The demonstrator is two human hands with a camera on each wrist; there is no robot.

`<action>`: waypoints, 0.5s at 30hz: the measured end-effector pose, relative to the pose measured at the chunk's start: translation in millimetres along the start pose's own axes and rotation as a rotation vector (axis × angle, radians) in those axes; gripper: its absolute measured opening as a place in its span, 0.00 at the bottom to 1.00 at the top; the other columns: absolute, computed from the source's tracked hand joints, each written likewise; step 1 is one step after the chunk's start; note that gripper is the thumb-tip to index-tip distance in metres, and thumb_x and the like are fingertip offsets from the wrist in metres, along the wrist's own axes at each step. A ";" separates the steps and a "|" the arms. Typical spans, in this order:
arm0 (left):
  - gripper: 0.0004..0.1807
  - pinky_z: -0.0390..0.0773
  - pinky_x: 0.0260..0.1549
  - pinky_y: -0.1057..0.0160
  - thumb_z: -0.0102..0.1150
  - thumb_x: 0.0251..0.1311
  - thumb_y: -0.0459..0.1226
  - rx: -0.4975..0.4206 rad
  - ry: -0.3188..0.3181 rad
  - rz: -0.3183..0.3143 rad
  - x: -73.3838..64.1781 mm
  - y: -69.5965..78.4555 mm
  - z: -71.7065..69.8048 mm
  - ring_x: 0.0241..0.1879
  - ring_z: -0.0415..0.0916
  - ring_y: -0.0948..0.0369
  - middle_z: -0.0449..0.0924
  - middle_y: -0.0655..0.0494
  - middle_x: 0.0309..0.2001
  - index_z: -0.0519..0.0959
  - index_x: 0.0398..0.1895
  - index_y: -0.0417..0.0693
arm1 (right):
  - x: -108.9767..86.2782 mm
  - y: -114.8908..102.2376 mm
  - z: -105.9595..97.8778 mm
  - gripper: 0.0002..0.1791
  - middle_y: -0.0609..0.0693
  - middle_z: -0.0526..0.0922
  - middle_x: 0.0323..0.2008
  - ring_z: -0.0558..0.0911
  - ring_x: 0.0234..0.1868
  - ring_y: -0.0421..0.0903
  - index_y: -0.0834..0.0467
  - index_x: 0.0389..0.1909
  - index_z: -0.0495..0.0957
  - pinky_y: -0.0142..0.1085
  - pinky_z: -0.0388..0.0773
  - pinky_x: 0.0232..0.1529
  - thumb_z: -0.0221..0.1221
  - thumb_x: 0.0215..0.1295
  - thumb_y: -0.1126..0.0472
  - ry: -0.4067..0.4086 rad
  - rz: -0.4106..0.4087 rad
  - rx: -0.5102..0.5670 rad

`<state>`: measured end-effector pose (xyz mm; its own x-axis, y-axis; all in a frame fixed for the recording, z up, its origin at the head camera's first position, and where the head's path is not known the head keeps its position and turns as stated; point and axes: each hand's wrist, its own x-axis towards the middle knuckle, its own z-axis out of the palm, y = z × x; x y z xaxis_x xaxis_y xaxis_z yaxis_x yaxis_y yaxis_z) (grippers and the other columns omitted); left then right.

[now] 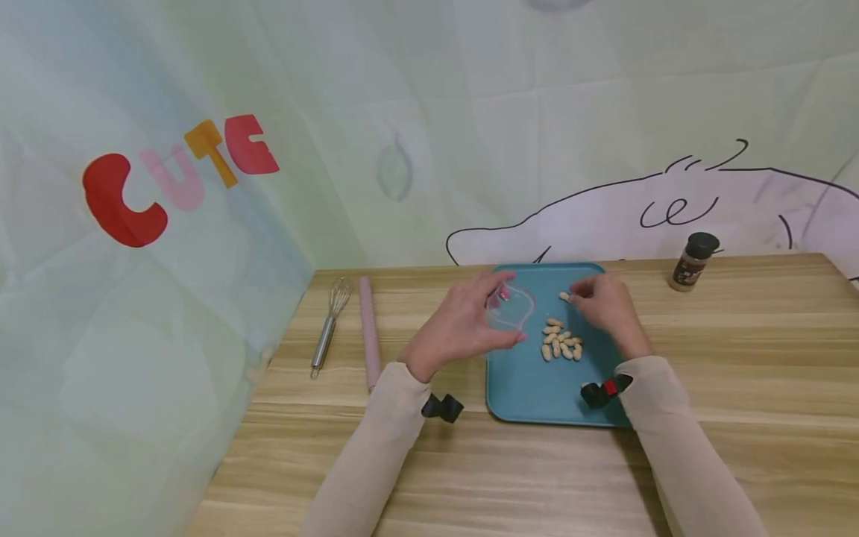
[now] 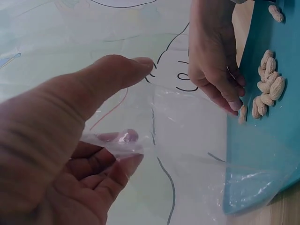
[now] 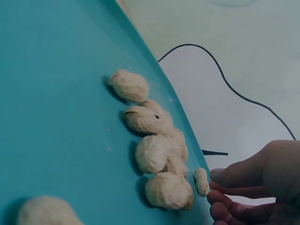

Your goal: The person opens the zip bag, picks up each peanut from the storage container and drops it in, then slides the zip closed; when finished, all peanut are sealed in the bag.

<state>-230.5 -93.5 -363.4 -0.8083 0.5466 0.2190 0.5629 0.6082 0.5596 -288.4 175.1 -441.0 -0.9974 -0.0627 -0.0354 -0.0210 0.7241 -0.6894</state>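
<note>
My left hand [image 1: 463, 317] holds a clear zip bag [image 1: 510, 307] with a thin red line along its mouth. The mouth is spread wide between the thumb and the other fingers, and the film [image 2: 126, 149] bunches at the fingertips. To the right, my right hand [image 1: 607, 306] pinches one peanut [image 3: 201, 182] between thumb and fingertips, over the far part of the blue tray [image 1: 530, 395]. A pile of several peanuts [image 1: 562, 341] in their shells lies on the tray between the hands. Another peanut [image 2: 276, 14] lies apart, near the right wrist.
Left of the tray, a whisk [image 1: 327, 328] and a pink rolling pin [image 1: 369, 332] lie on the wooden table [image 1: 443, 477]. A black-capped spice jar [image 1: 693, 261] stands at the back right. A printed cloth [image 1: 429, 134] hangs behind the table and along its left side.
</note>
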 end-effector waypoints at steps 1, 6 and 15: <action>0.46 0.82 0.51 0.59 0.82 0.56 0.47 -0.001 0.005 0.000 0.0 0.4 -0.1 0.51 0.80 0.57 0.84 0.51 0.55 0.71 0.76 0.42 | 0.1 0.2 1.2 0.20 0.71 0.85 0.57 0.84 0.53 0.62 0.71 0.61 0.81 0.53 0.83 0.53 0.56 0.79 0.61 -0.001 -0.003 -0.010; 0.44 0.80 0.51 0.59 0.80 0.58 0.49 -0.006 0.006 -0.004 -0.3 2.6 -0.3 0.50 0.77 0.57 0.83 0.53 0.53 0.73 0.75 0.43 | 0.3 -0.8 7.2 0.19 0.71 0.85 0.55 0.83 0.52 0.62 0.71 0.59 0.82 0.56 0.83 0.55 0.57 0.80 0.60 -0.006 0.004 -0.041; 0.45 0.77 0.64 0.47 0.72 0.65 0.50 -0.028 -0.017 -0.005 -1.5 1.2 1.1 0.61 0.74 0.54 0.75 0.49 0.63 0.65 0.81 0.49 | 2.0 1.4 11.4 0.17 0.69 0.86 0.51 0.81 0.50 0.61 0.70 0.55 0.84 0.52 0.80 0.49 0.58 0.79 0.59 0.042 -0.009 -0.015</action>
<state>-228.4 -93.0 -364.0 -0.8079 0.5533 0.2029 0.5537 0.5947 0.5829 -289.6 168.2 -450.3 -0.9992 -0.0406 0.0012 -0.0306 0.7339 -0.6786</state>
